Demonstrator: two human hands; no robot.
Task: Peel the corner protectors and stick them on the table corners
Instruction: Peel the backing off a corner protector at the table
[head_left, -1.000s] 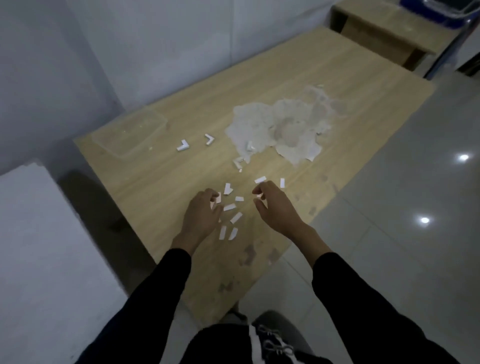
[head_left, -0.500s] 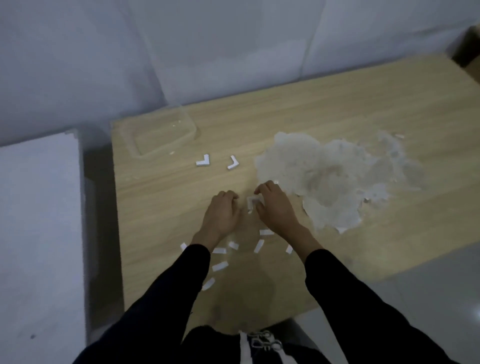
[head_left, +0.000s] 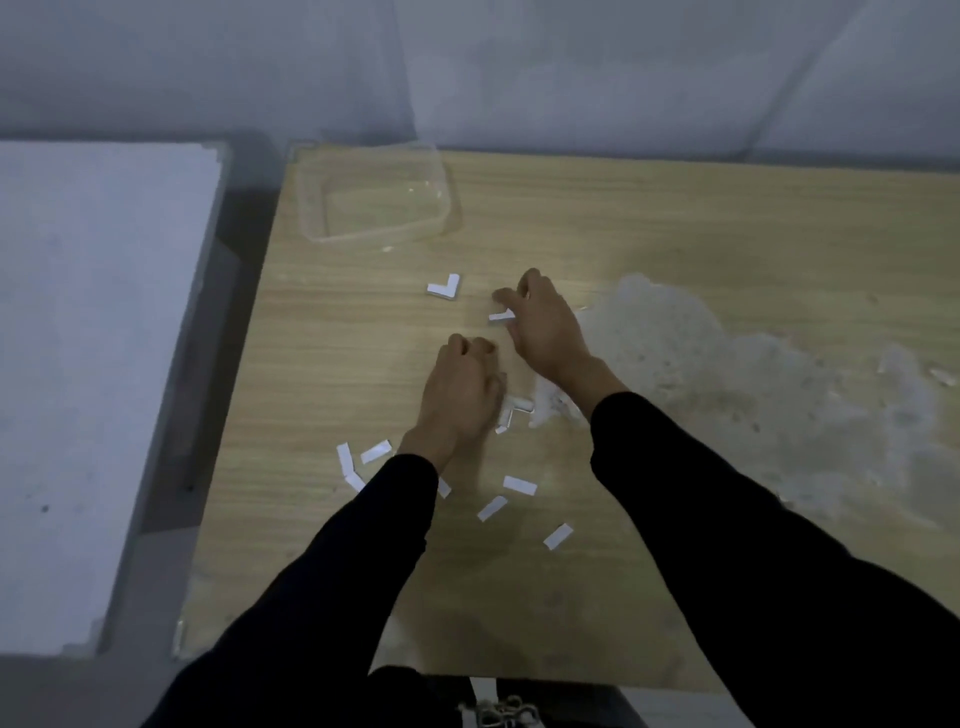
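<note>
Corner protector (head_left: 501, 317), white and L-shaped, pinched under thumb and curled fingers of right hand (head_left: 545, 327), low on wooden table (head_left: 675, 234). Second protector (head_left: 444, 287) lying free just to its left. Third protector (head_left: 514, 410) right beside left hand (head_left: 460, 395). Left hand curled into a fist, knuckles up; cannot tell whether holding anything. White backing strips (head_left: 519, 486) strewn nearer the table's front edge, around black sleeves (head_left: 337, 571). Clear plastic container (head_left: 374, 197) at far left corner, close to grey wall (head_left: 519, 67). Large pale rough patch (head_left: 727, 389) on tabletop right of hands. Flat white surface (head_left: 93, 364) to the left, across a dark gap.
</note>
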